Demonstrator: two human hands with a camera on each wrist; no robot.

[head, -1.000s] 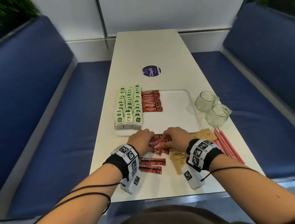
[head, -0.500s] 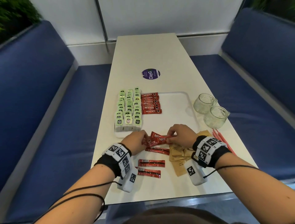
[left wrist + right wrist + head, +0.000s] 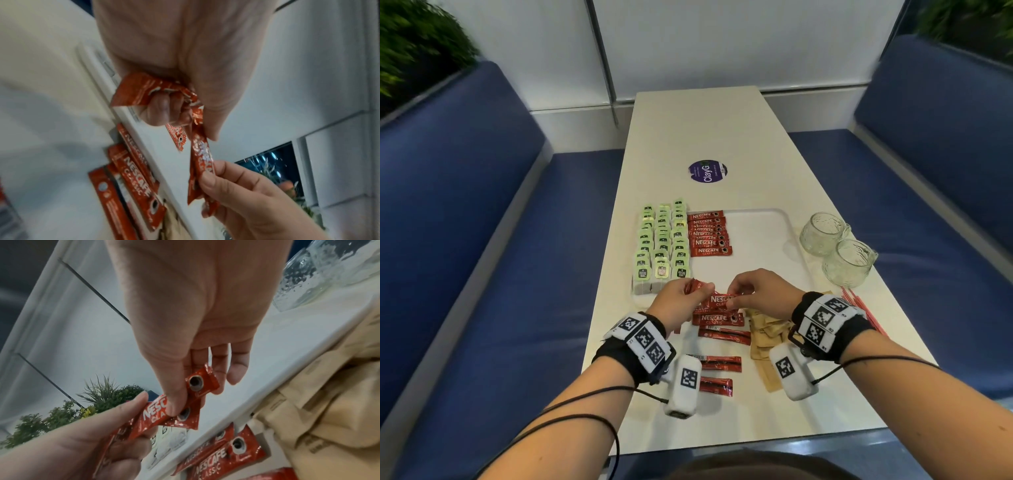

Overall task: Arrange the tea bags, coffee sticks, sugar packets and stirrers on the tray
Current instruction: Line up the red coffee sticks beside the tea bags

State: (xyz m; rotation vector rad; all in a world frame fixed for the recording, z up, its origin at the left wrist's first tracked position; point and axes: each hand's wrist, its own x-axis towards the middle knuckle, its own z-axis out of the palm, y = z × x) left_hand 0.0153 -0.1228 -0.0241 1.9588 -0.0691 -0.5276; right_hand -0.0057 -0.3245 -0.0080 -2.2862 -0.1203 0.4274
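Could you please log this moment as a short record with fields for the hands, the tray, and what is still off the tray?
left hand: grips held coffee sticks
right hand: pinches the same sticks' other end
tray: holds tea bags in three rows, beside them a coffee row
off tray: loose coffee sticks, sugar packets, stirrers
beside tray: two glass cups

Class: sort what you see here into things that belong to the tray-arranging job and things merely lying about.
Job: tray; tea bags; coffee sticks; sugar packets; stirrers.
Lying about: two glass cups; round purple sticker.
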